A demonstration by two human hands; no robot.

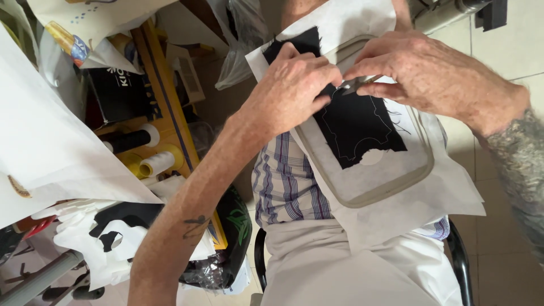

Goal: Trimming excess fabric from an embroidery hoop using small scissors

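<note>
Nearest the lens runs the left forearm, bare with a small tattoo, up to the left hand (292, 90), which presses down on the black fabric (357, 127) stretched in an embroidery hoop (362, 195). Its fingers (320, 102) are curled together, pinching at the fabric just beside the tool tip; whether they grip a thread I cannot tell. Opposite it, the right hand (430, 71) comes in from the upper right, its fingers closed round a small metal tool (357, 85) (snips or tweezers, too little shows to say which), whose tip touches the upper edge of the black patch.

This hoop, a pale rounded rectangle, lies tilted on the person's lap, over a plaid shirt (289, 187) and light trousers (323, 266). White backing paper (408, 209) spreads under and beyond the frame. On the black fabric a fine stitched outline is visible, with a ragged white gap at its lower edge and loose threads at its right.

Left of the lap stands a yellow wooden rack (167, 107) carrying a black thread spool (133, 139) and a white thread spool (158, 163). Below lie white paper sheets (51, 153) and cut pieces of black and white material (113, 238). Behind the person's hips, a black chair frame (462, 266) shows over the tiled floor (504, 45).
</note>
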